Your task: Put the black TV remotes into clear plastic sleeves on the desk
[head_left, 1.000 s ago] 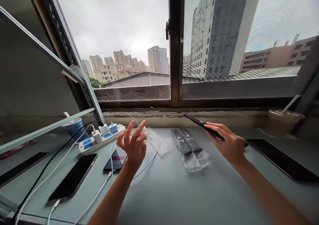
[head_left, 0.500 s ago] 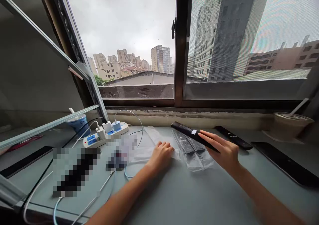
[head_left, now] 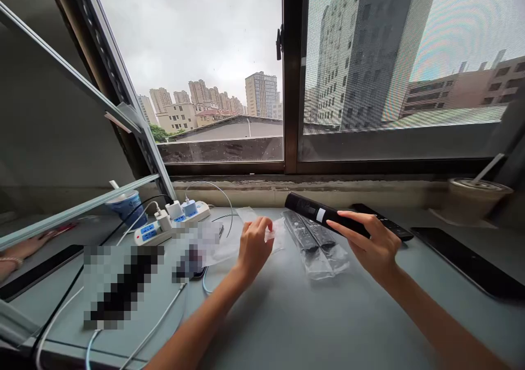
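Observation:
My right hand (head_left: 375, 244) grips a black remote control (head_left: 305, 207) with a white label, held tilted above the table. Just left of centre, my left hand (head_left: 255, 247) is raised a little with curled fingers, thumb and forefinger near each other. Clear plastic film (head_left: 229, 247) lies behind and beside it; whether the fingers pinch it is hard to see. Between my hands, remotes in a clear plastic bag (head_left: 322, 263) lie on the table. Another black remote (head_left: 391, 227) rests behind my right hand.
A power strip (head_left: 199, 212) with chargers and cables is at the back left, by a blue cup (head_left: 125, 209). Another person's hand (head_left: 33, 248) is at the far left, near a dark slab (head_left: 41, 271). At right are a black tablet-like object (head_left: 467, 260) and a drink cup (head_left: 478, 200).
My left hand has lifted off the film and its fingers have curled. The remote in my right hand has rolled, showing more of its face. A person's hand has come into view at far left.

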`<state>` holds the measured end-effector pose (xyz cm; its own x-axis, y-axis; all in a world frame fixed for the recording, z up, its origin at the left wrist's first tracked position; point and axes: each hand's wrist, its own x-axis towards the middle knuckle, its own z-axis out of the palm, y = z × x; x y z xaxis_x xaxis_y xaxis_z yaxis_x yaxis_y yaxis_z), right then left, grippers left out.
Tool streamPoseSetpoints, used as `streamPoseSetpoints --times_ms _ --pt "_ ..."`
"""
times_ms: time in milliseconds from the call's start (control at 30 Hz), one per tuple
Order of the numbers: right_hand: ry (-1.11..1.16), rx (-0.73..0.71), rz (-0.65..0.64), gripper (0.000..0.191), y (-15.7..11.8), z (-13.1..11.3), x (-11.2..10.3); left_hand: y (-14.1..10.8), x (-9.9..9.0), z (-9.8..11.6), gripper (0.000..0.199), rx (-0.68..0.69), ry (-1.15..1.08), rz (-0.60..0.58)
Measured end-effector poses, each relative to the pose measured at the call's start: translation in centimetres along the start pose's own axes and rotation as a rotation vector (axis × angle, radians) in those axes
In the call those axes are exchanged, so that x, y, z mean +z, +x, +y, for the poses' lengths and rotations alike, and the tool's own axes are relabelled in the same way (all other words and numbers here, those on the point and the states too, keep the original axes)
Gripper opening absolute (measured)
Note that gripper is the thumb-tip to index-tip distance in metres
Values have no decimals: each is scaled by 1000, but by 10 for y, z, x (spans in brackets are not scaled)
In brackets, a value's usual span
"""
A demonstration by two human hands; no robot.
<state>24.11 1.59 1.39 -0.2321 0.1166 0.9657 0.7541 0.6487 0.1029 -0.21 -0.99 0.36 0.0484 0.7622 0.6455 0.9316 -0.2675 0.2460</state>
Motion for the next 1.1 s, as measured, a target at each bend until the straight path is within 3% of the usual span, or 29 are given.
streamPoseSetpoints --times_ms 233,433,567,733,933,1100 --pt "62 -131 188 40 4 -1 3 -3 7 0 18 15 -85 -10" --pt "28 -200 164 43 2 4 3 -5 8 1 49 27 -104 25" --pt "11 -248 119 41 2 5 1 -5 5 3 49 32 -66 35" --pt "54 -107 95 42 3 5 1 -4 8 2 35 50 -18 53" --pt "31 48 -70 48 0 6 2 -5 10 3 28 80 -8 59" --pt "60 375 -163 25 3 0 5 -4 10 1 29 102 -22 37"
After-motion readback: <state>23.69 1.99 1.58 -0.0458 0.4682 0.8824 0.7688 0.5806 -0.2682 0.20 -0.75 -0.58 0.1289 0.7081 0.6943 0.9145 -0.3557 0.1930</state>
